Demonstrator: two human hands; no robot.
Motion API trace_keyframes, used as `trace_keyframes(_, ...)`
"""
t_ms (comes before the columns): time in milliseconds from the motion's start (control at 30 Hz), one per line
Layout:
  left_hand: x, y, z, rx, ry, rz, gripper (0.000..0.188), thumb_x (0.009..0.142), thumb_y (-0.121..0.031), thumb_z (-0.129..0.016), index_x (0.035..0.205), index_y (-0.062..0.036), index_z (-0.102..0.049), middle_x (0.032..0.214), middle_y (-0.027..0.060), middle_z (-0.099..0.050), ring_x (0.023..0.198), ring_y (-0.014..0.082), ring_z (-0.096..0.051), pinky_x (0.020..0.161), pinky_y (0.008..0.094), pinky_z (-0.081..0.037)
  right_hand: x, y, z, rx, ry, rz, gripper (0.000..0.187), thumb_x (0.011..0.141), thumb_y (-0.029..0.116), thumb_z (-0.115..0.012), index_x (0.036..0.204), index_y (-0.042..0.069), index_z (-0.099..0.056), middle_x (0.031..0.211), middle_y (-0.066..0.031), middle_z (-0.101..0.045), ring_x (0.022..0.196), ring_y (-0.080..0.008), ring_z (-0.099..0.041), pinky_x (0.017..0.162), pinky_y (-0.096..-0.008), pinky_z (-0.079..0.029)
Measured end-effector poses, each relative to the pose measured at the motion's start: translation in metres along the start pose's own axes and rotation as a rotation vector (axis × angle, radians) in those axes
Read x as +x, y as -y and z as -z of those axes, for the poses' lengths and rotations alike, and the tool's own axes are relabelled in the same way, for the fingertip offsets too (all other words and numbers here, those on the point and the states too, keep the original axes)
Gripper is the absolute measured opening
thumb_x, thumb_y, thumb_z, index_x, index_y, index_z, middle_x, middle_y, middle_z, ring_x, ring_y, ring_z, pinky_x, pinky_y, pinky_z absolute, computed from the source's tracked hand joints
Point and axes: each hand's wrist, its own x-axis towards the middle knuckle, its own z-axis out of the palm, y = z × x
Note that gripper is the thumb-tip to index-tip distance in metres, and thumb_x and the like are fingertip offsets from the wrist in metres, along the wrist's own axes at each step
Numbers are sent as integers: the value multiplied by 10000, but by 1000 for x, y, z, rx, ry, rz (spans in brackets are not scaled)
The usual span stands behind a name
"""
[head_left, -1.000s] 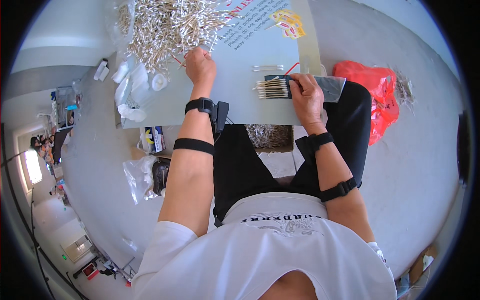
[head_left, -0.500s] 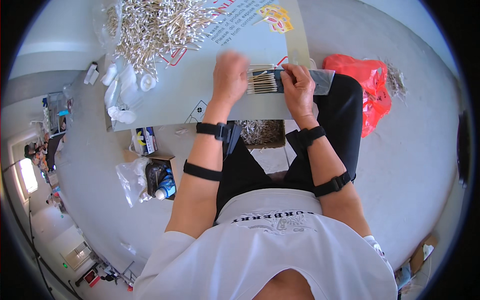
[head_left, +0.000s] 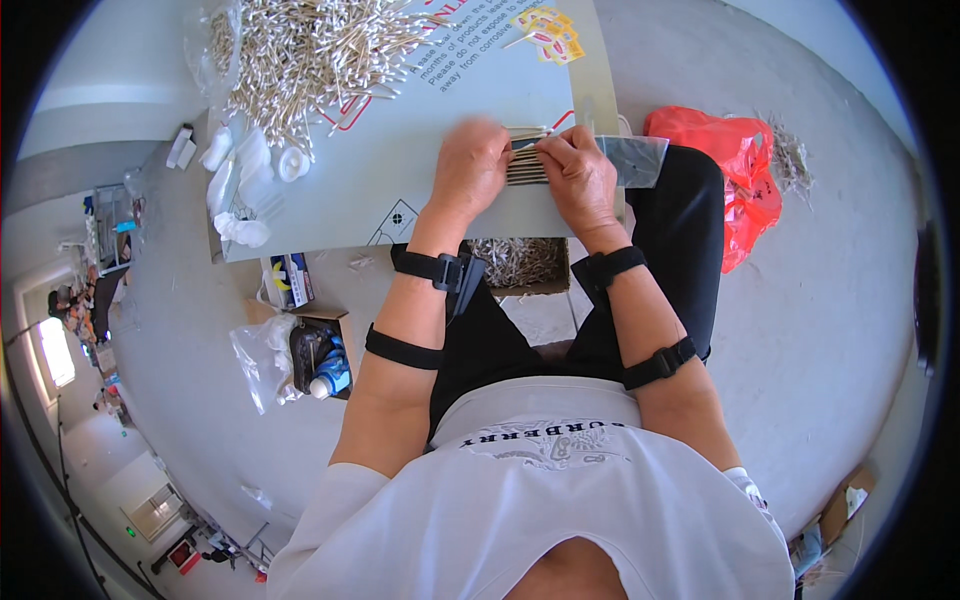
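red plastic bag, blue bottle in open carton

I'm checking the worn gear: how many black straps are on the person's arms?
4: a left wrist strap, a left forearm strap, a right wrist strap and a right forearm strap. Any under the sleeves would be hidden.

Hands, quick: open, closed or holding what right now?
Left hand: curled, at the left end of the row of cotton swabs; grip cannot be told.
Right hand: bent over the row's right end; grip cannot be told.
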Motion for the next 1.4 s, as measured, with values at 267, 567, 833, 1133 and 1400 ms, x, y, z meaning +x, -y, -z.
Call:
trace_keyframes(267, 16, 0, 5, 188, 37, -194, 117, 737, -16, -671, 796, -57, -578, 834, 68, -559, 856, 287, -549, 763, 410, -454, -1, -1, 1, 15, -28, 42, 75, 779, 114, -694, 841, 152, -714, 824, -36, -596, 754, -261, -640, 615, -386, -515)
trace_keyframes(567, 11, 2, -13, -26, -228, 13, 159, 785, -19, -625, 932, -77, -639, 979, 65, -555, 1012, 295, -504, 873, 420, -408, 13, 0, 2, 470, -204, -189, 191, 890, 22, -567, 1064, 22, -646, 1003, -155, -621, 938, -275, -624, 811, -333, -495)
trace_keyframes(833, -11, 3, -29, -307, -313, 105, 238, 898, -84, -549, 1130, -51, -586, 1168, 114, -534, 1133, 296, -478, 991, 416, -364, 10, -13, -19, 734, -104, -151, 315, 1009, 151, -488, 1260, -26, -560, 1297, -92, -561, 1131, -167, -548, 992, -282, -425)
trace_keyframes(1133, -2, -9, -53, -1235, -591, 379, 426, 1009, -254, -460, 1357, -8, -464, 1388, 130, -473, 1295, 236, -429, 1112, 362, -301, 5, -5, -32, 842, -150, -191, 354, 1020, 192, -474, 1289, -28, -543, 1312, -108, -552, 1203, -183, -520, 1041, -300, -409)
trace_keyframes(1400, -45, -30, -23, 154, 54, 96, 706, 926, -385, -558, 1463, -3, -305, 1552, 187, -232, 1430, 348, -238, 1151, 517, -180, 3, -11, -13, 1037, -95, -325, 353, 1019, 202, -478, 1274, -30, -557, 1232, -102, -587, 1145, -155, -545, 1056, -291, -410)
